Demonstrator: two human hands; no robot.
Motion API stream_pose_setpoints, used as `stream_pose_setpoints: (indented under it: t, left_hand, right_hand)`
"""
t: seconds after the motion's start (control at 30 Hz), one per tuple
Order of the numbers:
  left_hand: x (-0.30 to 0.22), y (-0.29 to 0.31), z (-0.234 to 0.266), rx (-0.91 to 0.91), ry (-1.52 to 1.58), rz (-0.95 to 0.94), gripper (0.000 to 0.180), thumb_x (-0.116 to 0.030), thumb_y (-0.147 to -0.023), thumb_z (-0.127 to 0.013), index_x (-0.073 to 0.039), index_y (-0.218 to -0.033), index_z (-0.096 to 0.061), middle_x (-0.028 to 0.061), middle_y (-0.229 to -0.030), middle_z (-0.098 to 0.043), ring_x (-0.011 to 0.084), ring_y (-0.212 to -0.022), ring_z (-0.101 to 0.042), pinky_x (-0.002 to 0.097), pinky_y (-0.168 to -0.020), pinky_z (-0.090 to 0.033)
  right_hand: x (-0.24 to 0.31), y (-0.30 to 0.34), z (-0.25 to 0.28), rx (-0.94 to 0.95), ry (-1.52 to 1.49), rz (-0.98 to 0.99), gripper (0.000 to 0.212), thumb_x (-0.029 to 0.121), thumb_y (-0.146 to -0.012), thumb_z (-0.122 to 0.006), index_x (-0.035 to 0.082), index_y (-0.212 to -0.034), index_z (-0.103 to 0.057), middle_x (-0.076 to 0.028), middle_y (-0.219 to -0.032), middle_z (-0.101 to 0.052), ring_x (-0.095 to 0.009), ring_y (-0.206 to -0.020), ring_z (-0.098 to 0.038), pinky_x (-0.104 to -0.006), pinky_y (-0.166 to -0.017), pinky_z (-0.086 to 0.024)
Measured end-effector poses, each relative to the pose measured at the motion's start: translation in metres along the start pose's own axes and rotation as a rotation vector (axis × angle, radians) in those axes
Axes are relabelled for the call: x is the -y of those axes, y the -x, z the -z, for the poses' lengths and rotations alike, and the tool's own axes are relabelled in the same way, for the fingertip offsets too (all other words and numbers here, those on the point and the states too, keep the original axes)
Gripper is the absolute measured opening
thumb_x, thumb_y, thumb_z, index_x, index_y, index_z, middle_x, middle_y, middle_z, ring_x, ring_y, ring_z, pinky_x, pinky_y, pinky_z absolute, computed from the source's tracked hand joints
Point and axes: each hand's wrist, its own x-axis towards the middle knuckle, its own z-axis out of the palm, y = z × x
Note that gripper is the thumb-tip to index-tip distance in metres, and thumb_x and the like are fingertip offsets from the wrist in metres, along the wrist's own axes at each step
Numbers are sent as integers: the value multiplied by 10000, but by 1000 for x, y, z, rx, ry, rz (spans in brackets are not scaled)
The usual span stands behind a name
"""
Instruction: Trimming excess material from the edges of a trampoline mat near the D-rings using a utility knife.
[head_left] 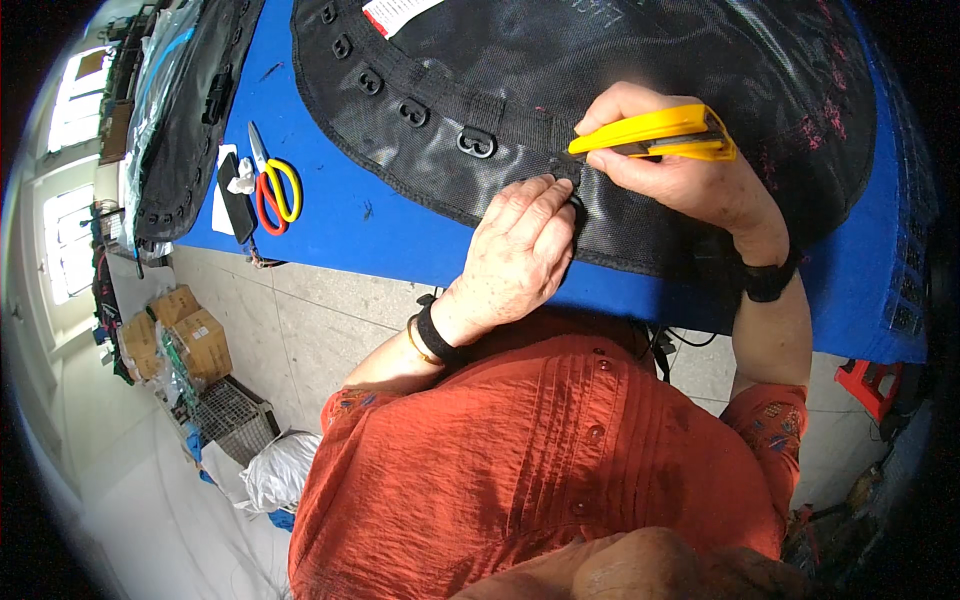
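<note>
A large black mesh sheet [680, 215] with a curved, webbed edge lies across the blue-covered table. Black plastic clips [477, 142] are fixed in a row along its border. My right hand [690, 175] is closed round a yellow utility knife [650, 130], whose tip points left at the webbing, just above my left fingertips. My left hand [525, 235] has its fingers bent and pressed together on the sheet's near edge, gripping it. A dark, curved piece shows beside those fingers, partly hidden by them.
Scissors [274, 190] with red and yellow handles lie on the blue table cover [330, 225] at left, beside a black phone [237, 198]. Another black mesh piece [185, 140] is at the far left. Cardboard boxes [195, 340] and a wire crate [235, 415] stand on the floor.
</note>
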Motion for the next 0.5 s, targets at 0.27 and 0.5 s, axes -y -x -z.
stream_pose_setpoints:
  t: [0.27,0.5]
  left_hand:
    - [0,-1,0,-1,-4,-4,365,-3,-791,-793,18,-1143,-696,183,-1328,-692,374,-1248,-664,485,-1064,-536]
    - [0,0,0,1,1,-3,372,-1,-794,-792,18,-1151,-690,183,-1329,-691,375,-1249,-664,484,-1068,-533]
  right_hand:
    - [-3,1,-1,12,-14,0,166,108,-952,-760,29,-1061,-663,-85,-973,-714,-218,-894,-728,-318,-840,-561]
    - [0,1,2,55,-37,-56,165,116,-957,-759,34,-1069,-668,-71,-1018,-736,-198,-950,-738,-312,-865,-564]
